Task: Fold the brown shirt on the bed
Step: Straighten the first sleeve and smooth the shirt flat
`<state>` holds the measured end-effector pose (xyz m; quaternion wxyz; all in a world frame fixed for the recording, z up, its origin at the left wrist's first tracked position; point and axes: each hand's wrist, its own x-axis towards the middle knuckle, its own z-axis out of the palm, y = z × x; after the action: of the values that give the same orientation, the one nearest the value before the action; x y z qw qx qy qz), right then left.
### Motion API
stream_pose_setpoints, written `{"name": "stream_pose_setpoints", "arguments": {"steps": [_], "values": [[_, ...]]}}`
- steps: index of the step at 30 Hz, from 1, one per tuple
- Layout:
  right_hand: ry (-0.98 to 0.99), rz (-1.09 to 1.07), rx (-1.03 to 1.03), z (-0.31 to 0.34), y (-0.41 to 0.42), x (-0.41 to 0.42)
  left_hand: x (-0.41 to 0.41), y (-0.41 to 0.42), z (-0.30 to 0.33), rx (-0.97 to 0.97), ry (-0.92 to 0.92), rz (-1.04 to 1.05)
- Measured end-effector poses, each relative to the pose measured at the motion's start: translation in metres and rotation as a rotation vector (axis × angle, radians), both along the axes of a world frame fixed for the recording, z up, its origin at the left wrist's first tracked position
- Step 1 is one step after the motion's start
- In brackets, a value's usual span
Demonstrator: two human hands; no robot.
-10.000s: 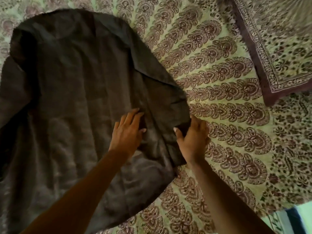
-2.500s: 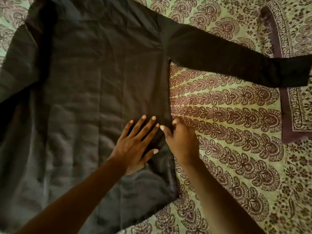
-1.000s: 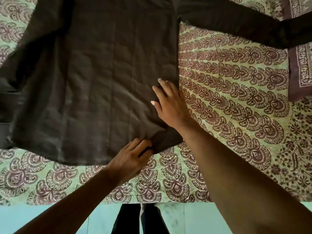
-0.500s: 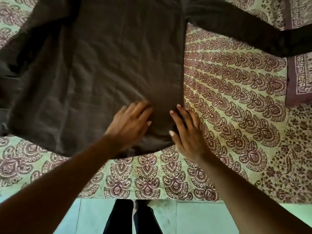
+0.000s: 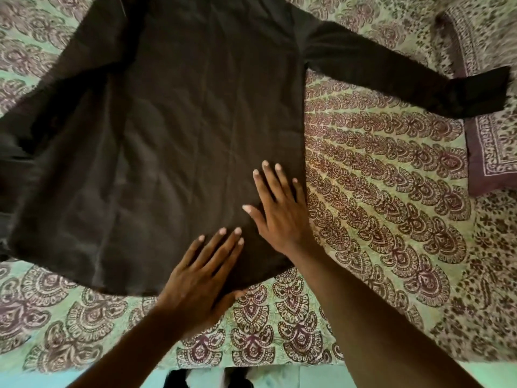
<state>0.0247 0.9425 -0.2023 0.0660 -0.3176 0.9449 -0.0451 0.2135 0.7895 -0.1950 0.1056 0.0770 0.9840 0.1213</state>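
On the bed (image 5: 377,191), brown shirt (image 5: 181,135) lies spread flat, hem toward the near edge, collar end running off the top of the view. Right sleeve (image 5: 391,77) is stretched out sideways, cuff lying over the corner of a patterned pillow (image 5: 492,152). Left sleeve side is bunched and partly out of view.

Left hand (image 5: 204,273): fingers straight and spread, palm down over the hem near the bottom right corner, gripping nothing. Right hand (image 5: 282,208): same, flat and spread, just beside the shirt's right side seam. Hands sit close together, not touching.

Read: flat palms are there to press out wrinkles and pin the corner so the body stays square. Looks like prep, no fold made yet. Likely next needs a sleeve brought across the body; bunched left side could skew that fold.
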Motion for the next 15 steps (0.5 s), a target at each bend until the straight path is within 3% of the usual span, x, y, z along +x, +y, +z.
{"name": "stream_pose_setpoints", "arguments": {"steps": [4,10,15], "values": [[-0.029,0.014,0.054,0.001,0.023,0.045,-0.009,-0.017,0.012,0.059,0.121,0.106],[-0.132,0.182,0.039,0.011,0.056,0.09,-0.094,-0.064,-0.003,-0.078,0.068,0.133],[-0.04,-0.007,-0.146,0.03,0.021,0.059,-0.066,-0.063,-0.011,-0.085,0.046,0.113]]}}
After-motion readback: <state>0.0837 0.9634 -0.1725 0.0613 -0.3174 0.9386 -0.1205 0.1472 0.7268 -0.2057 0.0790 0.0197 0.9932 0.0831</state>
